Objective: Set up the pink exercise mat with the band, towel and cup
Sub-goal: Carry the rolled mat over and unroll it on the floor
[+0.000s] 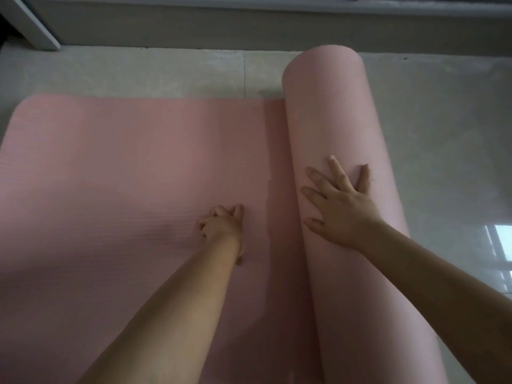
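Pink mat (124, 176) half unrolled across frame centre/left on floor (443, 134), ribbed; rolled part at right. Right hand (339, 206) flat w/ fingers spread on roll; left hand (221, 225) curled, empty, knuckles on flat part.

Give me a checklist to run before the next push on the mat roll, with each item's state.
1. Right hand flat on the rolled part of the pink mat, fingers spread: ok.
2. Left hand pressing down the unrolled part: ok; whether its curled fingers hold anything: cannot tell.
3. Floor to the right of the roll free of objects, as far as visible: ok.
4. Unrolled part lying flat, without folds: ok.
5. Band, towel and cup within reach: cannot tell, none in view.
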Demonstrator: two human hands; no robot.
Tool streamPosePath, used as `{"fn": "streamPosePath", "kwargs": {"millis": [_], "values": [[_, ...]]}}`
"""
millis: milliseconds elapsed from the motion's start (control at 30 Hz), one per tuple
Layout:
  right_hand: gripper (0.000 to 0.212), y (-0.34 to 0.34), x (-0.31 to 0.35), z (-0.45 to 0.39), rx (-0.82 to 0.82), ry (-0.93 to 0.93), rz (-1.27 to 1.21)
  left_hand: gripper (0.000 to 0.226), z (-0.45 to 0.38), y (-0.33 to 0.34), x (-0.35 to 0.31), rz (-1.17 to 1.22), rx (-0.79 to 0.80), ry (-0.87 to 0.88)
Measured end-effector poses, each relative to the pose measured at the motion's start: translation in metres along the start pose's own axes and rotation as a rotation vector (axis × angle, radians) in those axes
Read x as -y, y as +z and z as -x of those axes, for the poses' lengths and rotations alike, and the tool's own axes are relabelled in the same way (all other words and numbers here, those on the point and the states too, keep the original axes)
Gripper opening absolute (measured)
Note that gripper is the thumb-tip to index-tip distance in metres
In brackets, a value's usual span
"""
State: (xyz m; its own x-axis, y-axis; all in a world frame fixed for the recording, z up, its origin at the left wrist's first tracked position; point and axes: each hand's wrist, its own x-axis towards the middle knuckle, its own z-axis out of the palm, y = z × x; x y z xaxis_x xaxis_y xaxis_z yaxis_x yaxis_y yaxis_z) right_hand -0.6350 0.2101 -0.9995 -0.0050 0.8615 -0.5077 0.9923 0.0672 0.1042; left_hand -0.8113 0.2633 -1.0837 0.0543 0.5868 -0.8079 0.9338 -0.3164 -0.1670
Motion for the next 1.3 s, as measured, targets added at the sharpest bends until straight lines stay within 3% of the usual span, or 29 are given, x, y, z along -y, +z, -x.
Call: {"fn": "streamPosePath", "kwargs": {"millis": [167, 300, 433, 533, 700, 767, 867, 933, 1033, 1200, 1300], "values": [[0.049, 0.000, 0.003, 0.005, 0.003, 0.103, -0.105, 0.088, 0.012, 0.013, 0.000, 0.088, -0.056, -0.011], [0.061, -0.001, 0.008, 0.010, 0.009, 0.217, -0.162, 0.073, 0.018, 0.028, -0.002, 0.030, -0.104, 0.009], [0.068, -0.001, 0.002, 0.019, 0.004, 0.204, -0.115, 0.063, 0.026, 0.041, -0.003, 0.033, -0.214, 0.027], [0.054, 0.006, -0.010, 0.023, -0.053, 0.172, -0.067, 0.060, 0.037, 0.047, -0.007, 0.140, -0.323, 0.093], [0.088, 0.023, -0.032, 0.032, -0.123, 0.122, 0.096, 0.053, 0.042, 0.054, -0.024, 0.082, -0.346, 0.240], [0.089, 0.028, -0.041, 0.034, -0.149, 0.107, 0.079, 0.050, 0.042, 0.050, -0.033, 0.078, -0.346, 0.241], [0.063, 0.034, -0.049, 0.036, -0.217, -0.081, 0.028, 0.053, 0.041, 0.038, -0.042, 0.068, -0.307, 0.238], [0.061, 0.034, -0.063, 0.037, -0.214, -0.181, 0.014, 0.064, 0.041, 0.033, -0.049, 0.046, -0.252, 0.252], [0.052, 0.035, -0.080, 0.042, -0.127, -0.145, -0.062, 0.076, 0.042, 0.029, -0.060, 0.017, -0.182, 0.237], [0.046, 0.042, -0.107, 0.053, -0.247, -0.186, -0.015, 0.073, 0.042, 0.030, -0.078, -0.084, -0.115, 0.142], [0.047, 0.039, -0.120, 0.057, -0.222, -0.145, -0.038, 0.074, 0.043, 0.028, -0.088, -0.092, -0.160, 0.131]]}}
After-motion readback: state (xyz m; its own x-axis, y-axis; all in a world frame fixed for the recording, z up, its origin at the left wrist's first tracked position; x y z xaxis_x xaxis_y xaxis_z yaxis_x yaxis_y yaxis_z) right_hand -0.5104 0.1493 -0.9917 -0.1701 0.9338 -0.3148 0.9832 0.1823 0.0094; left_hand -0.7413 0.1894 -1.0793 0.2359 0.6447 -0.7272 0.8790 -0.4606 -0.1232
